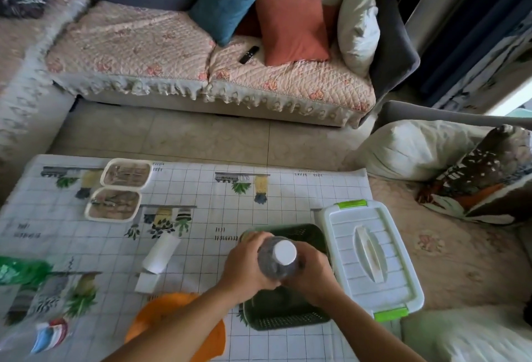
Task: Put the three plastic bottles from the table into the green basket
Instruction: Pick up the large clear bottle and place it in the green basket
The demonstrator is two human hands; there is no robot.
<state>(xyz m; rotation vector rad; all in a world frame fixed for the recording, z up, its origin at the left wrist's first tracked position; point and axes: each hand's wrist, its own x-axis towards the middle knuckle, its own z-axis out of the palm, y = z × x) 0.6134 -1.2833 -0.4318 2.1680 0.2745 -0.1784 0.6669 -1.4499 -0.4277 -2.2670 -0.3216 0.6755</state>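
Two bare forearms, no sleeves, left grip (pixel 247 263), right grip (pixel 312 273)

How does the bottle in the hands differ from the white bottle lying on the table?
The held bottle stands upright over the green basket, gripped by the left hand and right hand; the white bottle lies on its side, untouched. The held bottle looks dark and see-through with a white cap; the white bottle is opaque.

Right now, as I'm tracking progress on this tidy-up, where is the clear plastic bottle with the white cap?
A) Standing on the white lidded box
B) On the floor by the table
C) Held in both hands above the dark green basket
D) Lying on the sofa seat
C: both the left hand and right hand grip the clear plastic bottle with the white cap directly over the dark green basket.
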